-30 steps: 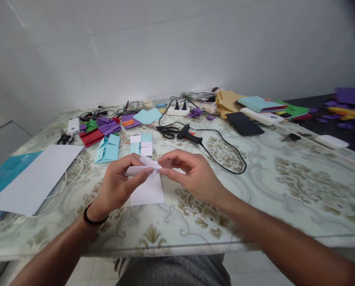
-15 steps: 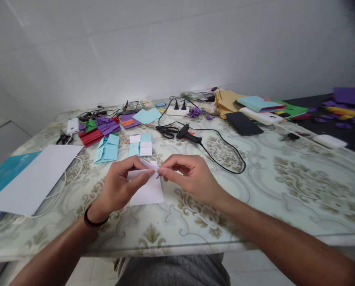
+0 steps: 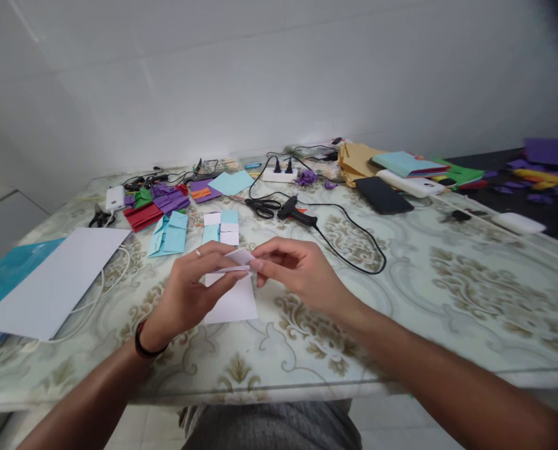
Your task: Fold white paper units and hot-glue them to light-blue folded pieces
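Folded white paper (image 3: 240, 256) | partly hidden | left hand (image 3: 187, 290): pinching it | right hand (image 3: 309, 273): pinching its right end

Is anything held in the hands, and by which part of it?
A folded white paper: the left hand grips its left part, the right hand pinches its right end.

Forearms (image 3: 428, 357) bare out to the picture edge. Left wrist: narrow dark band (image 3: 144, 345), black with a reddish tint on its upper stretch, closed loop, material can't tell. Left grip (image 3: 189, 290): thin silvery ring (image 3: 197, 252) on one finger. Right grip (image 3: 304, 275) bare. Lap: grey cloth (image 3: 269, 428), mottled, creased, darker in folds, garment type unclear
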A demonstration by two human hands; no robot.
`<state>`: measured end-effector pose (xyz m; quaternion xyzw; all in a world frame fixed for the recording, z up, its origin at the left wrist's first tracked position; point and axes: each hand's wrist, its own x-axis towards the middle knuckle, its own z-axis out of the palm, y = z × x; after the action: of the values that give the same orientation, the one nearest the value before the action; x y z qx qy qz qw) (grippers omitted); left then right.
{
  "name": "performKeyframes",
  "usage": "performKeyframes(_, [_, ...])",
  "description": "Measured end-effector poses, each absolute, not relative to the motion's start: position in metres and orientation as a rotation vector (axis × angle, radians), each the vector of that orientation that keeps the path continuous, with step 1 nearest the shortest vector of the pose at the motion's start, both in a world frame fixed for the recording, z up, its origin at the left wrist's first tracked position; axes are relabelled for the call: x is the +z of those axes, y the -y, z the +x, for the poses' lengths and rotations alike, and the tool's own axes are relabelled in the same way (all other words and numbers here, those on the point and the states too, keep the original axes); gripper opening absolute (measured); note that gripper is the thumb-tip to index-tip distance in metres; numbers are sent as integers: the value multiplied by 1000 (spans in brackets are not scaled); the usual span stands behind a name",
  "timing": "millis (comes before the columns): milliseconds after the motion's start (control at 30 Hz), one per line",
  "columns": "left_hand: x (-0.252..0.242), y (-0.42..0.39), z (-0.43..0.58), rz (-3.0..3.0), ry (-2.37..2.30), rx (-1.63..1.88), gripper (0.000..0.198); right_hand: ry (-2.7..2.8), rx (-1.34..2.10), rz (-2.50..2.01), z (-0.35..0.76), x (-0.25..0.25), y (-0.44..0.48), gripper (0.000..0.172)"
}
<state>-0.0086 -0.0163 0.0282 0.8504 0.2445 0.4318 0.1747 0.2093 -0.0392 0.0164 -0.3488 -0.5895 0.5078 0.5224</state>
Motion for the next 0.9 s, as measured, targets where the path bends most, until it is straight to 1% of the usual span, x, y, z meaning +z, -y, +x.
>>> performKeyframes(33, [28,16,-9,2411,-678,1217,8,1392,1202,-833,209,16,39,21])
performKeyframes(67, [29,16,-10,2387,-658,1206,17,1371,1177,-828,210,16,38,20])
performKeyframes(167, [28,16,-12,2174,-573,1184,58,1335,1027,-782,210,16,36,16])
performKeyframes(200, [28,17,-13,2083,-580,1183,63,1340,958,-766,210,16,36,13])
performKeyframes(233, [28,16,-13,1997,-617,1178,63,1352,890,-755,211,16,36,10])
performKeyframes(333, [30,16,-10,1795,-798,1110,44,1379,751,-751,211,15,36,4])
performKeyframes(400, [32,16,-8,1687,-848,1077,34,1379,745,-745,211,13,36,3])
performKeyframes(567, [36,19,-5,1591,-802,1127,24,1359,879,-751,211,8,36,13])
performKeyframes(700, [37,21,-6,1619,-784,1069,13,1359,958,-675,210,10,37,15])
performKeyframes(900, [36,20,-8,1623,-791,1069,15,1480,903,-624,215,14,36,29])
